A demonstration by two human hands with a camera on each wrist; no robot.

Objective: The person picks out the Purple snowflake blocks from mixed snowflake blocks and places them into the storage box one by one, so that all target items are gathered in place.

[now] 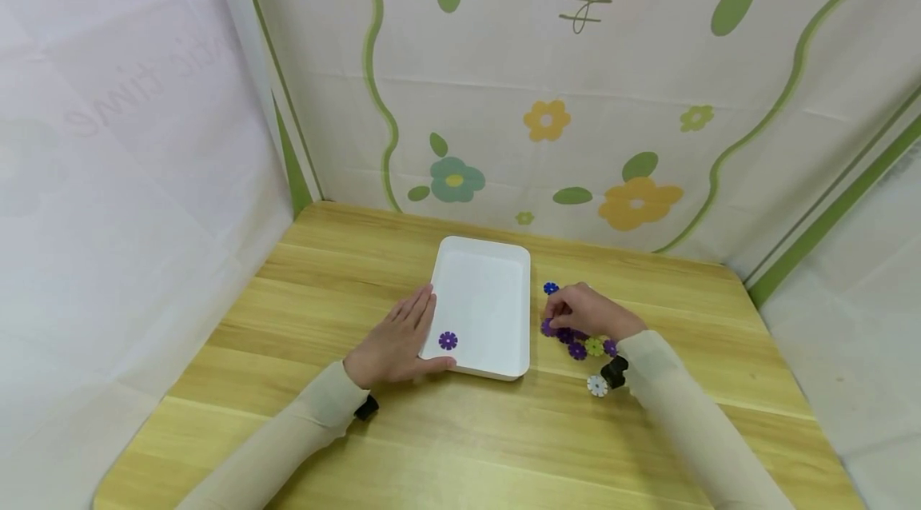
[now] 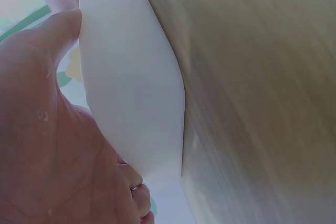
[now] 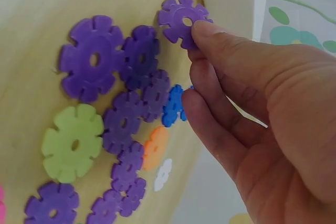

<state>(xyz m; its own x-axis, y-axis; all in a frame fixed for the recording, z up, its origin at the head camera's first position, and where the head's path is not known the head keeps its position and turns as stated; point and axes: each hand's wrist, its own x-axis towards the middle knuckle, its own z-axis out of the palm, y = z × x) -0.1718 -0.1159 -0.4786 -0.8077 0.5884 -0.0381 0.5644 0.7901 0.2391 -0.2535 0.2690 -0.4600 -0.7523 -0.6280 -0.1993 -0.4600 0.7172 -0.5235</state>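
My right hand [image 1: 586,312] pinches a purple snowflake disc [image 3: 176,17] between thumb and index finger, just right of the white tray [image 1: 480,294]. Below those fingers, a cluster of discs lies on the table, among them a large purple disc [image 3: 79,74], a yellow-green disc [image 3: 58,142], a blue disc [image 3: 172,106] and an orange disc [image 3: 154,148]. At the tray's left front corner rests my left hand [image 1: 394,344], fingers straight along the side and thumb along the front edge. One purple disc [image 1: 443,340] lies inside the tray, near that hand.
A white disc [image 1: 597,386] sits apart on the wooden table [image 1: 460,446], near the right wrist's black camera [image 1: 615,372]. Printed cloth walls [image 1: 475,46] enclose the table at the back and both sides.
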